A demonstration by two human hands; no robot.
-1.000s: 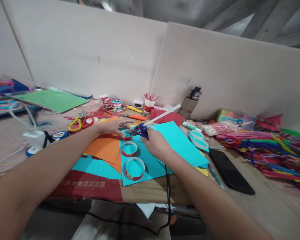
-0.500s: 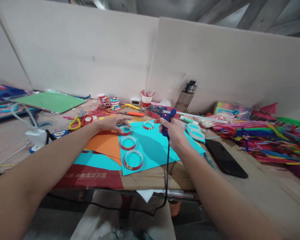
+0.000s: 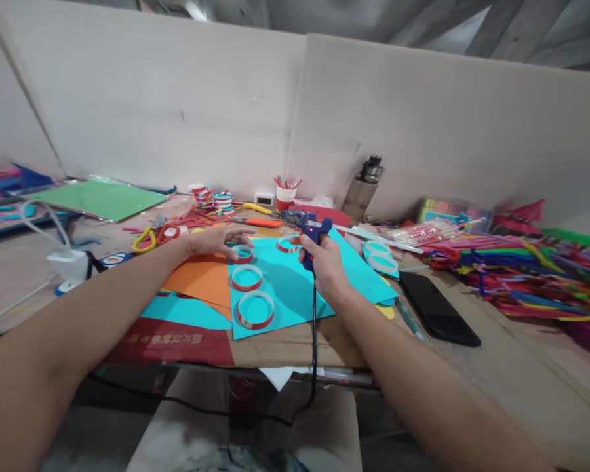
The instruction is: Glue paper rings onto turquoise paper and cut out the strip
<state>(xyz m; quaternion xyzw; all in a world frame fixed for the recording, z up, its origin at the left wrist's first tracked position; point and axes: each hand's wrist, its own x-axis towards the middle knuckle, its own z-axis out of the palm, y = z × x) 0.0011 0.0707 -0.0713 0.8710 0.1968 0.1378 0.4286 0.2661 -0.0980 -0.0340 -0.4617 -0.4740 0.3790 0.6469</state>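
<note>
My right hand (image 3: pixel 326 264) is closed around the grip of a blue hot glue gun (image 3: pixel 316 229), with a glue stick out of its back. The gun's nozzle points left, above the blue sheet (image 3: pixel 295 295), and its black cord hangs down past the table edge. My left hand (image 3: pixel 217 241) has its fingers apart over a red-and-white paper ring (image 3: pixel 242 257) at the sheet's left edge; whether it touches the ring I cannot tell. Two more rings, a middle ring (image 3: pixel 246 286) and a nearer ring (image 3: pixel 255 321), stand in front of it. Another ring (image 3: pixel 286 246) is partly behind the gun.
Orange paper (image 3: pixel 201 282) lies left of the blue sheet. A black phone (image 3: pixel 440 308), pipe cleaners (image 3: pixel 516 275) and a bottle (image 3: pixel 362 193) are to the right. Scissors (image 3: pixel 145 240), an orange cutter (image 3: pixel 260 223) and a white adapter (image 3: pixel 69 267) are at the back and left.
My right hand has moved the glue gun slightly left, toward the rings. My left hand stays by the far-left ring. The view has shifted a little.
</note>
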